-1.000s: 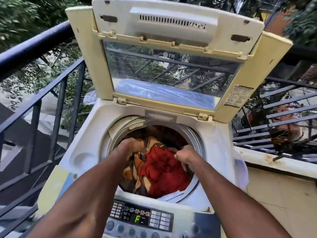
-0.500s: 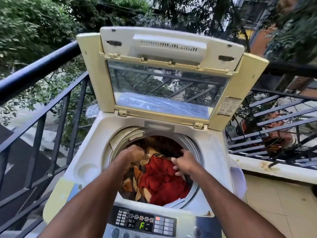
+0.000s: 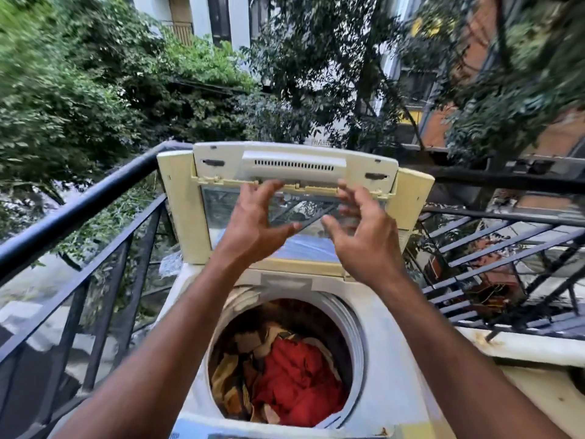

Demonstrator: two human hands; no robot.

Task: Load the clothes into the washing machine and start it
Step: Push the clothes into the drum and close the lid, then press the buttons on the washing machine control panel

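A white top-loading washing machine point(image 3: 389, 350) stands on a balcony, its yellowed lid point(image 3: 180, 213) folded upright at the back. In the drum lie a red garment point(image 3: 297, 378) and brown-and-tan patterned clothes point(image 3: 234, 378). My left hand point(image 3: 253, 223) and my right hand point(image 3: 361, 236) are raised in front of the lid's glass pane, fingers spread. Both palms face each other just below the lid's grey handle part point(image 3: 294, 166). Neither hand holds anything, and I cannot tell whether the fingertips touch the lid.
A black metal railing point(image 3: 82, 204) runs along the left and behind the machine. More railing bars point(image 3: 493, 248) are at the right, above a white ledge point(image 3: 538, 350). Trees and buildings lie beyond.
Both hands left the clothes in the drum and rose to the upright lid. My view tilted upward, so the control panel dropped out of sight.
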